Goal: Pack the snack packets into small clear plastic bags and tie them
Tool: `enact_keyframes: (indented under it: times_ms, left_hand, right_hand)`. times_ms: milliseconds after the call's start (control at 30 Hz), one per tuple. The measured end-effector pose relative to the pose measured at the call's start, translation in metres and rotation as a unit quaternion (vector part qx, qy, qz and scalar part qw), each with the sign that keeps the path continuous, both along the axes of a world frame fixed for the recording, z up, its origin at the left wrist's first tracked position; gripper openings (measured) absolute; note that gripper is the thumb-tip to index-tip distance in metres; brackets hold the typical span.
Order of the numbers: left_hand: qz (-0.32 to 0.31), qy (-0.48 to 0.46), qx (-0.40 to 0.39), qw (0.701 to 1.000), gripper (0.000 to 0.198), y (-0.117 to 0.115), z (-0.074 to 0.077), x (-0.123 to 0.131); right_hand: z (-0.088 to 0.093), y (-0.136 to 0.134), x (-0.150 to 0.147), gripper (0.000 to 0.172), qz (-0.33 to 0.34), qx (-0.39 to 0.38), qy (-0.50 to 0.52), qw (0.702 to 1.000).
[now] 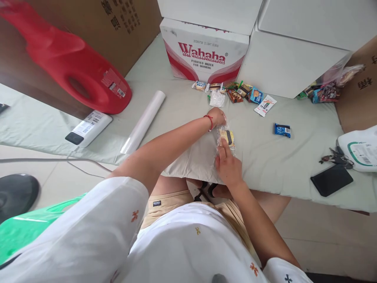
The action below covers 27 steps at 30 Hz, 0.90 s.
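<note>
Yellow packet with dark band (230, 137) lies on the cloth-covered table (188, 157), between the two hands, with clear film (224, 127) about it; left hand (217, 116) is just beyond the packet's far edge, fingers curled closed and pinching the film, not the packet itself; right hand (229, 167) is at the near edge, an extended finger touching the packet's near part, other fingers bent; cannot tell whether its thumb pinches film; wrapped snacks (235, 95) sit in a row farther off, before the Wahaha carton (206, 53); blue packet (282, 130) lies apart, to the right.
</note>
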<state>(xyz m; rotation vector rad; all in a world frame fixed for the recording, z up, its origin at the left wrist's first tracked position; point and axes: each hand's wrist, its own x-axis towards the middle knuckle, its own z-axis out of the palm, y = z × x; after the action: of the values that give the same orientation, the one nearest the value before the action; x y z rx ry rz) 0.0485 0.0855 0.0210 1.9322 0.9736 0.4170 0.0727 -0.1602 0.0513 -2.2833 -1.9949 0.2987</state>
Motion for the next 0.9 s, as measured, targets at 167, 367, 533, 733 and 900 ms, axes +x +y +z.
enact_keyframes:
  times_ms: [167,367,533,733,900]
  left_hand:
    - [0.044,0.017,0.022,0.999,0.015,-0.037,0.032,-0.022]
    - [-0.096,0.016,0.225,0.970,0.024,-0.110,0.040,-0.061]
    - [-0.083,-0.038,0.210,0.973,0.039,-0.118,-0.004,-0.073]
    - [-0.061,-0.114,0.174,0.976,0.030,-0.110,-0.021,-0.071]
    - [-0.063,-0.148,0.158,0.974,0.029,-0.107,-0.021,-0.073]
  right_hand:
    - [0.001,-0.021,-0.004,0.057,0.039,-0.018,0.019,0.999]
    - [0.008,-0.015,-0.001,0.046,0.006,-0.025,0.094,0.995]
    - [0.013,-0.040,0.036,0.038,0.021,0.064,0.263,0.962]
    - [-0.007,-0.055,0.105,0.049,-0.068,0.120,0.030,0.990]
    - [-0.017,-0.037,0.090,0.048,0.043,0.058,0.020,0.997]
